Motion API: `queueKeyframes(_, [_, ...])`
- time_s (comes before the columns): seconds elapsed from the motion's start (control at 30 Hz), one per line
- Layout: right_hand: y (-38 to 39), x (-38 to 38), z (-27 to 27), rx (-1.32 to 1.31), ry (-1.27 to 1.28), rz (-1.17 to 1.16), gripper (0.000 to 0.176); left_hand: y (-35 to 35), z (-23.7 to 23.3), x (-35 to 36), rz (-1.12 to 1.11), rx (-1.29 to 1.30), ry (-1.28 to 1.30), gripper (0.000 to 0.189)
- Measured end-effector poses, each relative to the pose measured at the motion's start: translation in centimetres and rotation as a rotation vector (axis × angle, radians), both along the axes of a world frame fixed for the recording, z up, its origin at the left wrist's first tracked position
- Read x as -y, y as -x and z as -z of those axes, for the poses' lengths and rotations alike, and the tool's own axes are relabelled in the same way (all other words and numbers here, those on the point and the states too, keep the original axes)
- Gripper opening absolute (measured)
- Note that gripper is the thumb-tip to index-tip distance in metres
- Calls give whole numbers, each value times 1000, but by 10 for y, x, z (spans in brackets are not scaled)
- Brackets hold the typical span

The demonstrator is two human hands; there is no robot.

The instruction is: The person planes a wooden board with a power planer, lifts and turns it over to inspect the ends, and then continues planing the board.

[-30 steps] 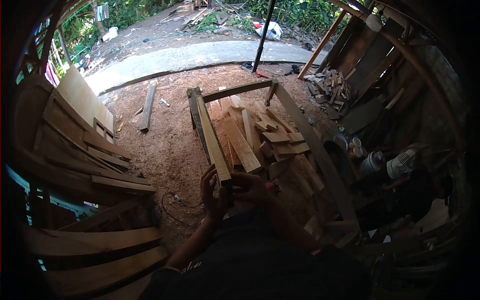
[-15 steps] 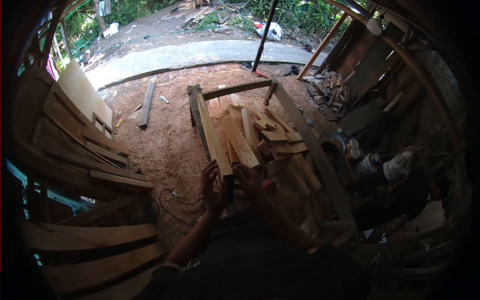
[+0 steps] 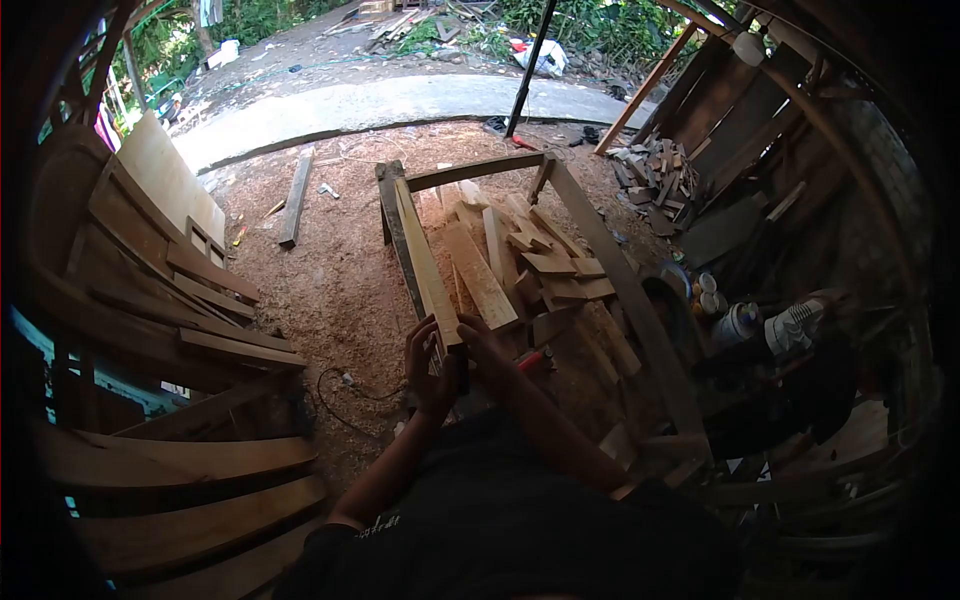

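Note:
A long pale board (image 3: 427, 260) lies lengthwise along the left beam of a dark wooden frame (image 3: 605, 250). My left hand (image 3: 430, 370) is at the left side of the board's near end, with its fingers curled against the edge. On the right side of the same end is my right hand (image 3: 484, 352), its fingers closed on the board. Several cut wood pieces (image 3: 478, 275) lie inside the frame, to the right of the board. A red tool (image 3: 535, 360) shows near my right forearm, partly hidden.
Boards lean and lie at the left (image 3: 200, 470). A loose plank (image 3: 296, 200) rests on the sawdust-covered ground, and a cable (image 3: 345, 400) curls left of my hands. Wood scraps (image 3: 660, 185) and cans (image 3: 708, 295) are at the right, beside a dark post (image 3: 530, 70).
My right hand has shifted slightly forward and left along the board's near end. My left hand has moved up a little. The board looks nearly unmoved.

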State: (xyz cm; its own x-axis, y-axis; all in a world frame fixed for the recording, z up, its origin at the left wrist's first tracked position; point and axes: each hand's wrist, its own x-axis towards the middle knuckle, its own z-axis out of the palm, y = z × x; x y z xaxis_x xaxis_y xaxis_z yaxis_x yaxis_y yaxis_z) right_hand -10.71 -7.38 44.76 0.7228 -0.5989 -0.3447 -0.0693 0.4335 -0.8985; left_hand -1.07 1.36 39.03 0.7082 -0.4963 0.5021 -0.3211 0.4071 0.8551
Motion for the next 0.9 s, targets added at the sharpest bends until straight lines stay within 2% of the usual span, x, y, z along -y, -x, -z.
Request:
queueKeyframes(0.07, [2,3,0,-33,-77,-46,80,2,5,-1,-5,25,-12,56])
queueKeyframes(0.33, [9,10,37,34,-130,-67,78,4,18,-10,41,78,-43,60])
queueKeyframes(0.4, [11,11,53,79,-158,-104,78,-3,27,-13,178,-54,-8,60])
queueKeyframes(0.43, [13,10,60,85,-167,-107,78,-9,31,-14,175,-54,-10,60])
queueKeyframes(0.5, [18,6,69,88,-182,-117,78,-22,38,-13,223,-202,-185,61])
queueKeyframes(0.53, [20,3,71,96,-177,-127,78,-30,47,-10,216,-205,-187,61])
queueKeyframes(0.6, [23,-2,75,103,-179,-141,79,-48,65,1,354,-460,-339,63])
queueKeyframes(0.63, [25,-4,77,96,-199,-119,80,-55,71,7,350,-463,-344,63])
queueKeyframes(0.7, [29,-9,81,88,-222,-93,81,-69,77,20,309,-548,-566,72])
queueKeyframes(0.73, [31,-10,83,79,-202,-102,82,-73,66,24,338,-680,-619,82])
queueKeyframes(0.77, [34,-11,85,70,-181,-110,83,-77,62,32,339,-682,-622,82])
queueKeyframes(0.83, [40,-13,88,55,-185,-113,84,-85,69,46,339,-763,-800,95])
queueKeyframes(0.9, [47,-14,91,37,-187,-119,84,-92,77,53,377,-817,-812,100])
